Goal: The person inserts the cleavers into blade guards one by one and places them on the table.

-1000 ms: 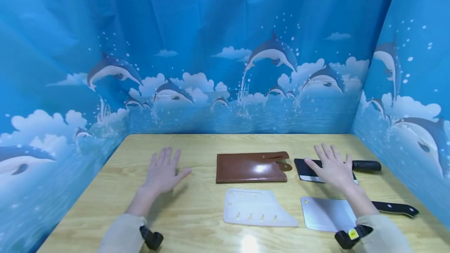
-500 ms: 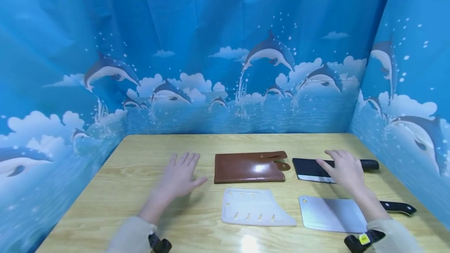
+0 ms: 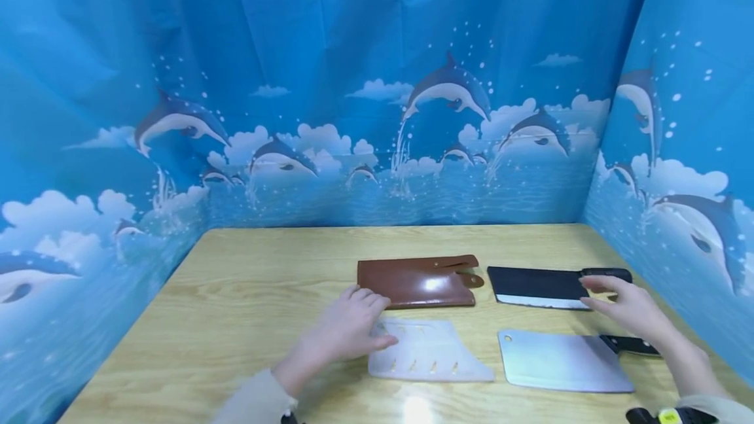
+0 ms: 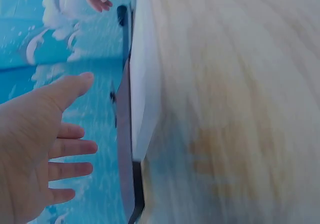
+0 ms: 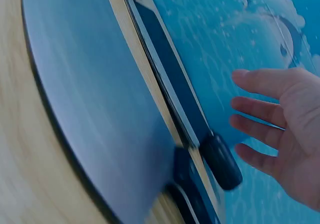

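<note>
1. Our right hand [image 3: 633, 311], empty and relaxed, is nearer the black cleaver [image 3: 533, 283]: ahead-left, long axis running left-right.
2. Our left hand [image 3: 347, 327], also empty: white guard [image 3: 432, 349] just right, brown sheath [image 3: 412, 280] ahead-right.

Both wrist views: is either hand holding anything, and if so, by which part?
Nothing is held: the left hand hovers near the white plastic piece, the right hand near the black cleaver's handle.
</note>
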Motion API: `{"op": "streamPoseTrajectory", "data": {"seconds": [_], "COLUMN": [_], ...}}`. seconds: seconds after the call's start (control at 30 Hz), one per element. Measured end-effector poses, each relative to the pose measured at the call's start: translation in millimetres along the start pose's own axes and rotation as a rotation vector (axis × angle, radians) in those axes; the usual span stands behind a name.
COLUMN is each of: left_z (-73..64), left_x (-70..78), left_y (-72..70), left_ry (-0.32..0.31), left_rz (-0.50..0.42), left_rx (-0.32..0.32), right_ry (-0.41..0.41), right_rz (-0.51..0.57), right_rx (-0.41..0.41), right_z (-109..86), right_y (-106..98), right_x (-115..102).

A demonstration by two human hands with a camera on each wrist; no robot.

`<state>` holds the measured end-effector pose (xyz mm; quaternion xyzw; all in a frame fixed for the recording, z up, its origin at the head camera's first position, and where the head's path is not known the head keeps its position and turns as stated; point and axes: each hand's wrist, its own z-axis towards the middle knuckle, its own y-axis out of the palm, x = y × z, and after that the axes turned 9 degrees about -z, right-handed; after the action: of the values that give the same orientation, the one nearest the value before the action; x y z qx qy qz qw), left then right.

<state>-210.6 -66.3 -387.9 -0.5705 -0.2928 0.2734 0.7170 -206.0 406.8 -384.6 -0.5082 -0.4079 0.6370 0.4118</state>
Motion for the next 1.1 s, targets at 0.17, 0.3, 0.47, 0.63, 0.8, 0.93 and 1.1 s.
{"op": "streamPoseTrajectory", "data": {"seconds": [0.17,0.3,0.47,0.63,0.8,0.93,1.1], "left_z": [4.7,6.3,6.4,8.7,8.7,10.0,14.8], "left_x": [14.6,23.2,29.6,33.8,37.9,38.1,36.2], "left_y": [9.1,18.5,27.5,30.9,32.7,32.9,33.1], "left_ry": [0.058,0.067,0.065,0.033,0.037,0.075,0.078], "left_rz": [-0.003,-0.029,-0.036,-0.055,-0.017,0.056,0.069], "left_rx": [-0.063,-0.158,-0.235,-0.279,-0.313,-0.286,-0.241], "right_ry": [0.037,0.077,0.146,0.063,-0.013,0.039,0.064], "right_rz": [0.012,0.009,0.017,-0.041,-0.079,-0.059,-0.068], "right_rx": [-0.159,-0.241,-0.302,-0.290,-0.273,-0.320,-0.345], "right_z": [-11.0,-23.3,-35.9,-40.0,-38.3,-34.2,-32.0], "right_y": [-10,-11,-5,1,7,11,12], "right_x": [29,49,65,76,81,77,70]}}
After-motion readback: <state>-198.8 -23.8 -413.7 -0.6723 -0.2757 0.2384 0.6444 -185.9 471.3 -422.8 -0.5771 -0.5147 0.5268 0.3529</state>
